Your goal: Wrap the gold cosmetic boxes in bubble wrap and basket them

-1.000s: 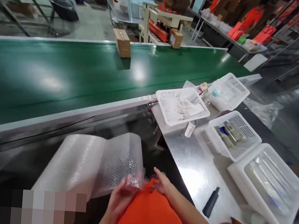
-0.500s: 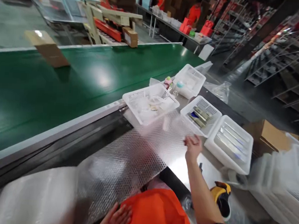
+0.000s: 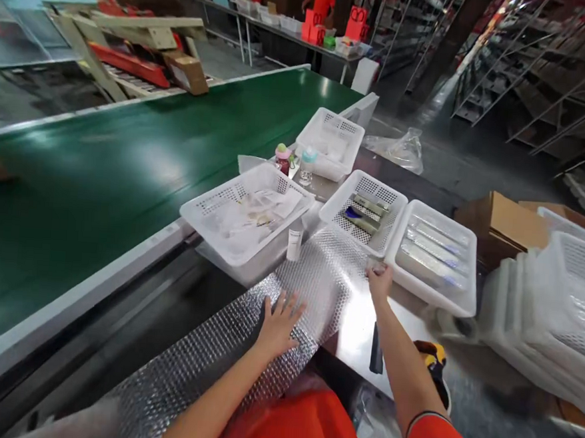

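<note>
A long sheet of bubble wrap (image 3: pixel 213 347) stretches across the work surface. My left hand (image 3: pixel 279 325) lies on it, palm down with the fingers spread. At the near edge of the two right-hand baskets is my right hand (image 3: pixel 379 278), its fingers closed around something clear and small that I cannot make out. The perforated white basket (image 3: pixel 334 212) beyond it holds olive-coloured packets (image 3: pixel 365 217). Beside that, a white tray (image 3: pixel 471 285) contains several clear-wrapped long items (image 3: pixel 435 252). A small white tube or bottle (image 3: pixel 294 244) stands next to the left basket (image 3: pixel 239 259), which holds clear bags.
A green conveyor belt (image 3: pixel 177 144) runs along the left. Drink bottles (image 3: pixel 282 159) stand by the far basket (image 3: pixel 329 118). Stacked white baskets (image 3: pixel 520 322), a cardboard box (image 3: pixel 512 228) and a yellow-black tape dispenser (image 3: pixel 433 359) are at right. People stand far off.
My left hand has moved from beside my body forward onto the bubble wrap. My right hand has closed near the baskets. The view has shifted right, and the box on the belt is now farther left.
</note>
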{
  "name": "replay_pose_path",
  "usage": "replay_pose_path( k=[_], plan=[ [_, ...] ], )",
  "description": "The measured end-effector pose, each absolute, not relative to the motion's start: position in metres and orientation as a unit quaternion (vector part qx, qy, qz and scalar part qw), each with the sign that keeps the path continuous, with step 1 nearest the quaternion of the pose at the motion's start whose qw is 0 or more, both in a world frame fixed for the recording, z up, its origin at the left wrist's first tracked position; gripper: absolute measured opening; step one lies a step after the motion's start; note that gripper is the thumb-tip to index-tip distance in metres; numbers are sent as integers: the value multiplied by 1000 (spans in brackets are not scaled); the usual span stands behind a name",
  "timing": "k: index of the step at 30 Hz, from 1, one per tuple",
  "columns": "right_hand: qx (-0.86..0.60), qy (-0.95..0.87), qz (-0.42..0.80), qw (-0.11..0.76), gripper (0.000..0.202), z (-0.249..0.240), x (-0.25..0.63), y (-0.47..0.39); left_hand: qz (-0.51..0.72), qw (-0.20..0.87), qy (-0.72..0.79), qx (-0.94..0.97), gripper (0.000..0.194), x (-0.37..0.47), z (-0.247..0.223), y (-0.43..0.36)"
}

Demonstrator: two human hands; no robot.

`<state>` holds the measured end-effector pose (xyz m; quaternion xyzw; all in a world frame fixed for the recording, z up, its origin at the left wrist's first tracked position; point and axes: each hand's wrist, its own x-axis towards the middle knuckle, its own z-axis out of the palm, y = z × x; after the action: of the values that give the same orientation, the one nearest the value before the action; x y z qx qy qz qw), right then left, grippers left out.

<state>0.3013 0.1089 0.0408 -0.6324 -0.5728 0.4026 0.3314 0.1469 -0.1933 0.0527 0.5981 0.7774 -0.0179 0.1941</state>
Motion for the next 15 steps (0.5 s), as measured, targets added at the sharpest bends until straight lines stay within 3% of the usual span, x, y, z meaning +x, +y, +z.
replay_pose_path(
  k=[3, 8, 11, 15],
  plan=[
    [-636, -600, 385, 296, 53, 5, 296, 112, -70, 246, 765, 591, 95, 144, 20, -184],
    [-647, -639, 344, 235, 45, -30, 300, 113, -66, 218, 781, 582, 69, 141, 1, -173],
    [-615, -691, 307, 224, 43, -28, 307, 99, -108, 213, 794, 560, 79, 143, 6, -148],
    [-464, -829, 214, 226, 29, 5, 305, 102, -165, 221, 800, 532, 101, 151, 15, -118]
  ],
)
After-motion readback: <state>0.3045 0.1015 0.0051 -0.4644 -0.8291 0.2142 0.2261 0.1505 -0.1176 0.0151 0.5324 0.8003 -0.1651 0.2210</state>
